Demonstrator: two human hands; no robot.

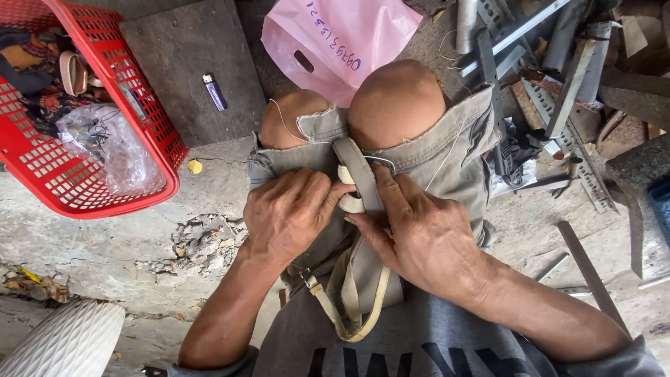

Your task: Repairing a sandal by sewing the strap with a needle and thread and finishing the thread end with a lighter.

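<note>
The grey sandal (359, 209) lies across your lap, on the grey shorts (447, 153) just below your knees, its sole turned toward your body and its beige straps (349, 307) looping down over your shirt. A pale cream strap piece (349, 199) sits against its left side, right between your hands.

Your left hand (289, 213) presses down on the sandal's left side, fingers (314, 188) curled narrow, with the thumb pinching the cream piece. Your right hand (426, 234) lies flat over the sandal's right side, its fingers nearly straight and close together, the tips touching the grey strap beside the cream piece. Both hands hold the sandal between them.

On the concrete floor (105, 244) to your left stands a red plastic basket (150, 126), holding a crumpled clear bag (105, 150) and dark patterned cloth. Beyond your knees lies a pink plastic bag (349, 35), and a blue lighter (214, 91) rests on a dark slab near the basket. To your right, metal bars and angle pieces (565, 91) lie piled. A white ribbed object (66, 342) shows at the lower left corner.
</note>
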